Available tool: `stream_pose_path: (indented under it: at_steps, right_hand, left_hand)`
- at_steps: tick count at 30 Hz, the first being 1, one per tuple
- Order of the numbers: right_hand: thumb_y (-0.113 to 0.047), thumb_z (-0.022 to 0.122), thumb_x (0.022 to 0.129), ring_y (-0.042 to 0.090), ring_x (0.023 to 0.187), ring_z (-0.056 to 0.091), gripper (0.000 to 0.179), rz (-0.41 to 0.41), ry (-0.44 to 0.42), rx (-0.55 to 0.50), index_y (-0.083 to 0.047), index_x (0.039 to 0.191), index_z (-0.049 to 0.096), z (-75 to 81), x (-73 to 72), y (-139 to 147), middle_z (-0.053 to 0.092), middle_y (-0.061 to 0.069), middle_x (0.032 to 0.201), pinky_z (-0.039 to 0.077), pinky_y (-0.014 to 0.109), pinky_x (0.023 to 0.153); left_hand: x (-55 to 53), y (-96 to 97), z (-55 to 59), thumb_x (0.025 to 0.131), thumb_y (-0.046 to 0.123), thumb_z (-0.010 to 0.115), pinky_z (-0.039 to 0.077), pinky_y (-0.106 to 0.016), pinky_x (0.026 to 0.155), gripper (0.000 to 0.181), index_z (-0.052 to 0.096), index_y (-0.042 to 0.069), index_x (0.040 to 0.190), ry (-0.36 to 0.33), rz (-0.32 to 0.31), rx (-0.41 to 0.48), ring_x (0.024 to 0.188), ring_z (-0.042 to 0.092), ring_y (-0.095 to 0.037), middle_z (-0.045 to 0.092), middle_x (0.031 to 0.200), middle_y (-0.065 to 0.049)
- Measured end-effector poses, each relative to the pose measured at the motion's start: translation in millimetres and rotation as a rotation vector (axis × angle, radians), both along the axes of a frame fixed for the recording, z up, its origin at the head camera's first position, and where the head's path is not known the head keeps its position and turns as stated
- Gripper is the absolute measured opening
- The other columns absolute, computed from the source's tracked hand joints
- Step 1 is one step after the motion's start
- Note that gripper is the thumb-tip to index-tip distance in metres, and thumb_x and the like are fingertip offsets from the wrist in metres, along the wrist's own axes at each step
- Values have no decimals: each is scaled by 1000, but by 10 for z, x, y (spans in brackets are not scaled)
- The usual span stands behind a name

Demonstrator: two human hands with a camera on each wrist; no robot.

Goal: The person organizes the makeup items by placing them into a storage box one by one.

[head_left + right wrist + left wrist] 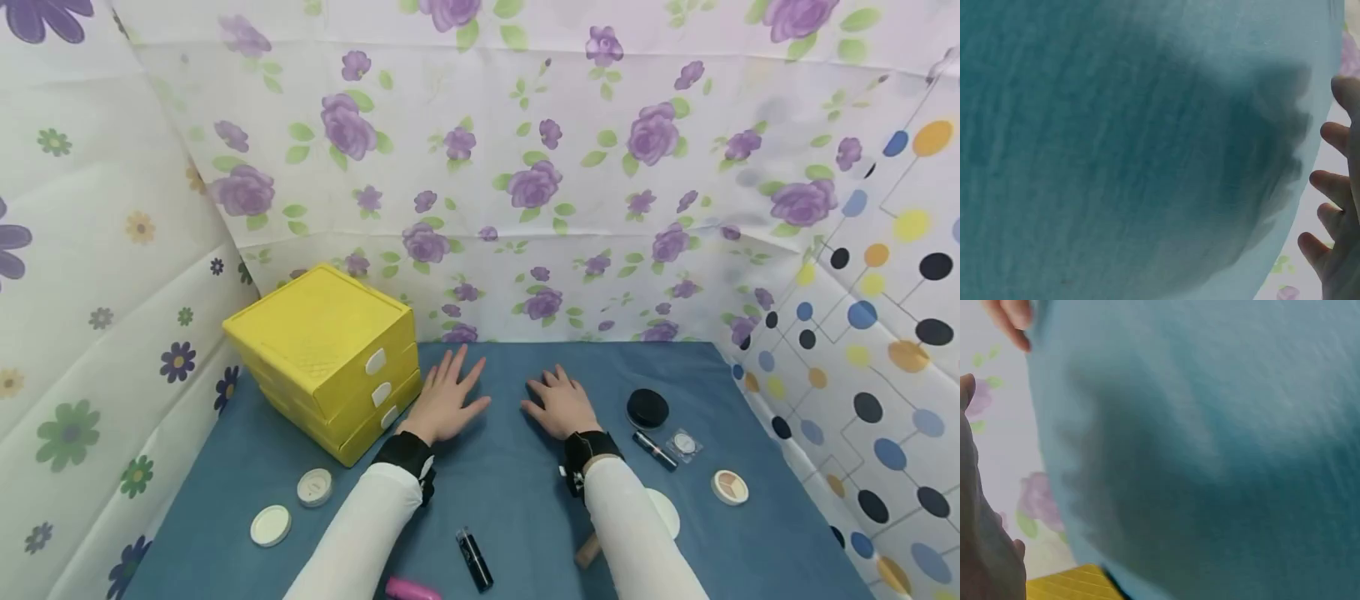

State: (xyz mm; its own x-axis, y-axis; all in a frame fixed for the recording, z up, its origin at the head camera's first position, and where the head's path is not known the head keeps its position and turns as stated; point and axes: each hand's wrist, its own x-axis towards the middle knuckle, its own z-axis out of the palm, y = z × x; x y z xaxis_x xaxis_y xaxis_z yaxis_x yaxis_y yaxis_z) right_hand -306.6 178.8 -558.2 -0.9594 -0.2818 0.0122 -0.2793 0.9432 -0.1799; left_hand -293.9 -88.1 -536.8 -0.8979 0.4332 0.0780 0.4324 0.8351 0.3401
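My left hand (pixel 444 400), fingers spread and straight, is over the blue cloth just right of a yellow box with three drawers (pixel 322 358). My right hand (pixel 561 404) is to its right, palm down with fingers apart and slightly bent. Both hands hold nothing. In the left wrist view, the left hand (pixel 988 531) shows at the left edge, its shadow falling on the cloth. The right hand (pixel 1342 187) appears at the right edge of the right wrist view, also casting a shadow. Nearest the right hand are a round black case (pixel 647 408) and a dark slim tube (pixel 655 450).
Two round pale cases (pixel 271 526) lie front left. A black tube (pixel 474 560) and a pink item (pixel 411 590) are near the front. At right lie a small clear case (pixel 684 444) and a three-toned round palette (pixel 730 487). A pale disc (pixel 666 512) is partly under the right sleeve.
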Motion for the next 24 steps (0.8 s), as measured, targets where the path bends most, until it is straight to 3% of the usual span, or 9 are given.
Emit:
stream_pose_path:
  at_steps: [5, 9, 12, 13, 16, 20, 22, 24]
  right_hand:
    - [-32, 68, 108, 45, 147, 47, 36, -27, 89, -67, -12, 137, 75, 87, -31, -39, 68, 16, 141, 41, 60, 117]
    - [-29, 66, 109, 35, 120, 70, 32, -103, 2, -207, -12, 133, 77, 187, -66, -130, 76, 12, 128, 57, 53, 98]
    - [-30, 65, 109, 28, 105, 74, 33, -140, -107, -331, -12, 135, 77, 357, -106, -241, 76, 11, 125, 60, 49, 88]
    - [-31, 64, 110, 28, 109, 74, 35, -133, -134, -371, -11, 136, 76, 433, -123, -279, 76, 10, 127, 59, 50, 92]
    - [-34, 60, 112, 31, 121, 69, 40, -101, -206, -485, -11, 142, 72, 703, -184, -413, 72, 11, 135, 55, 52, 102]
    - [-38, 56, 113, 32, 129, 64, 44, -35, -244, -614, -14, 148, 67, 1052, -266, -627, 68, 11, 142, 52, 53, 106]
    - [-38, 55, 114, 32, 129, 64, 44, 5, -262, -676, -15, 150, 65, 1200, -282, -752, 68, 12, 141, 52, 51, 106]
    - [-38, 55, 114, 30, 127, 66, 45, 38, -291, -748, -14, 151, 63, 1329, -281, -898, 68, 13, 141, 53, 48, 106]
  left_hand:
    - [67, -45, 211, 113, 54, 47, 18, -64, 127, 75, 20, 17, 174, 38, -73, 106, 163, 7, -44, -2, 179, -18]
    - [213, -95, 459, 114, 51, 49, 30, -59, 124, 73, 25, 15, 172, 24, -109, 147, 160, 23, -41, 4, 179, -16]
    - [396, -145, 704, 114, 47, 52, 48, -54, 111, 68, 32, 15, 170, 43, -139, 204, 154, 39, -37, 11, 179, -11]
    - [476, -165, 805, 114, 44, 54, 52, -52, 105, 65, 36, 14, 169, 58, -154, 239, 152, 43, -36, 15, 179, -10]
    - [719, -247, 1100, 112, 35, 61, 57, -48, 97, 60, 43, 14, 166, 140, -222, 343, 147, 50, -30, 22, 177, -7]
    - [970, -404, 1418, 110, 27, 65, 52, -52, 108, 57, 49, 12, 163, 314, -264, 479, 148, 49, -28, 30, 174, -8]
    - [1041, -512, 1517, 109, 23, 66, 47, -58, 112, 56, 51, 9, 161, 404, -229, 542, 150, 46, -31, 34, 173, -11]
    - [1082, -638, 1581, 108, 19, 66, 43, -63, 113, 55, 52, 7, 160, 474, -145, 601, 151, 43, -34, 37, 171, -13]
